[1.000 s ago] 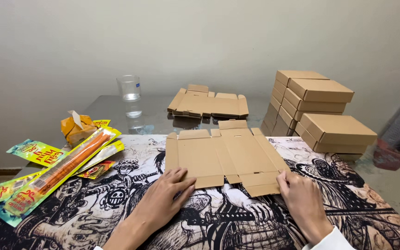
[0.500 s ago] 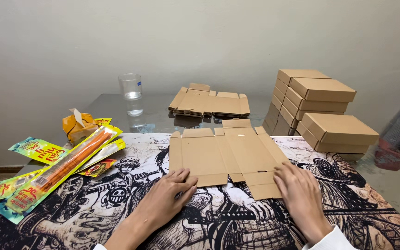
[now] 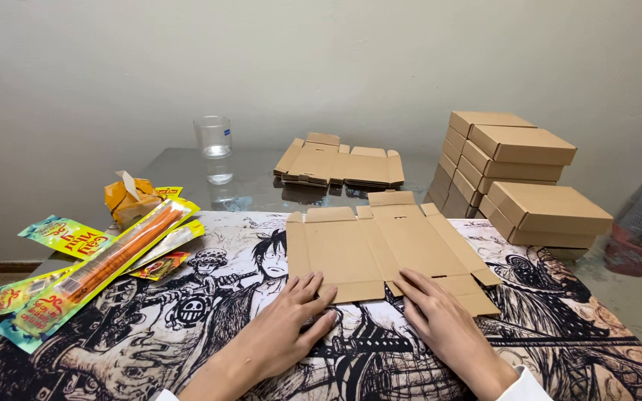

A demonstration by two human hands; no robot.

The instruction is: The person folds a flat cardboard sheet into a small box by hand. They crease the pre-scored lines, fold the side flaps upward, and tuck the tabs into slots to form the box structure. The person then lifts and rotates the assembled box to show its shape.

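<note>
A flat, unfolded brown cardboard box blank [image 3: 380, 245] lies on a black-and-white illustrated mat [image 3: 209, 319] in front of me. My left hand [image 3: 291, 319] rests palm down on the mat, fingers spread, its tips touching the blank's near left edge. My right hand [image 3: 440, 319] lies flat too, fingers on the blank's near right flap. Neither hand grips anything.
A pile of flat blanks [image 3: 336, 160] sits farther back on the glass table. Several folded brown boxes [image 3: 518, 174] are stacked at the right. A clear glass [image 3: 213, 137] stands at the back left. Colourful snack packets [image 3: 87, 260] and an orange carton [image 3: 128, 197] lie at the left.
The blank has slid a little toward me and to the right with both hands on its near edge; my view shifted slightly.
</note>
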